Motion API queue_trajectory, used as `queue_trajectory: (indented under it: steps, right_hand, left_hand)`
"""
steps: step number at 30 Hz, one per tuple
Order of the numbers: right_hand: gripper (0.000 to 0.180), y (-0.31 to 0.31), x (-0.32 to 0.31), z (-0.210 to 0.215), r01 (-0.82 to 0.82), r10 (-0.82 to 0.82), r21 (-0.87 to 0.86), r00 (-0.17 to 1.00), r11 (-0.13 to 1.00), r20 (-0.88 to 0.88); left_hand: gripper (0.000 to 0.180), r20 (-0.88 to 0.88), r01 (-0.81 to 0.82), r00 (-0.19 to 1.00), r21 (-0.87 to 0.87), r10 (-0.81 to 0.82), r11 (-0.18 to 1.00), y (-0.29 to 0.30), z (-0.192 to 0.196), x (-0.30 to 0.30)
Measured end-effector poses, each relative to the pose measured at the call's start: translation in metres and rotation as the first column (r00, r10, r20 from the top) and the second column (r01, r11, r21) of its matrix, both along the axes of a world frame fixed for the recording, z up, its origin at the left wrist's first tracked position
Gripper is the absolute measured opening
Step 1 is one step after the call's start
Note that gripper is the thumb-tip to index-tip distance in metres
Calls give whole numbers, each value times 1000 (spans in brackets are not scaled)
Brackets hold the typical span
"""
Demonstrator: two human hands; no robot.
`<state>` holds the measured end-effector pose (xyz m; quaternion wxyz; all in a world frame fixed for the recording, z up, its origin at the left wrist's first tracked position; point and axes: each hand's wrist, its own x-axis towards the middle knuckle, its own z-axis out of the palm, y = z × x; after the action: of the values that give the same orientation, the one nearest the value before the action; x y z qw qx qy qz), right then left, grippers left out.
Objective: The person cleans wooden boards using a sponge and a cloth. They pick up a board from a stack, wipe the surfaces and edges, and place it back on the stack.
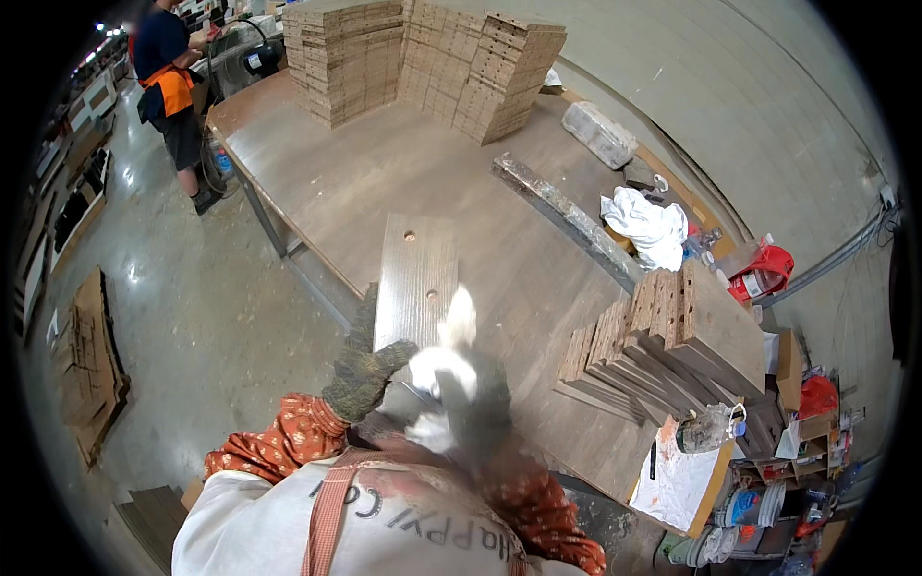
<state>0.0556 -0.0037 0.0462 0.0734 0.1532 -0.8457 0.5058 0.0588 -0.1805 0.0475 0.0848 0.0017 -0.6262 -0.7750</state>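
One two-holed wood-grain panel (pixel 415 274) over desk (pixel 327 173) edge; your left hand (pixel 364 371) fingers closed on its side. Right hand (pixel 482 398) blurred at apparent white cloth (pixel 444 371), closure can't tell. Likely wiping; next needs steady left hold.

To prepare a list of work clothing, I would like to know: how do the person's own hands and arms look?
The left hand wears a dark, mottled grey-green glove. The right hand is blurred; it looks dark grey and probably gloved, without clear details. The left sleeve and the right sleeve are orange-red with a small pale pattern.
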Motion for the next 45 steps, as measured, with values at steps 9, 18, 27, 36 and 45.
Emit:
queue_trajectory:
  steps: [9, 18, 27, 36, 45]
  right_hand:
    - [29, 50, 35, 36, 194, -105, 256, 940, 947, -324]
    - [50, 8, -41, 68, 216, 199, 382, 576, 898, -793]
    - [33, 67, -77, 103, 576, -273, 187, 617, 795, -738]
    - [32, 74, -46, 42, 449, -360, 110, 820, 887, -446]
    - [32, 86, -12, 10, 391, -372, 37, 899, 920, -232]
  left_hand:
    - [95, -211, -92, 977, -544, -30, 834, 6, 5, -17]
    - [68, -203, 115, 922, -670, -330, 733, 7, 17, 15]
    - [61, -154, -22, 957, -884, -246, 466, -24, 11, 28]
    - [41, -524, -519, 752, -845, -401, 132, -34, 31, 3]
    - [48, -502, -417, 767, -864, -400, 283, -30, 28, -18]
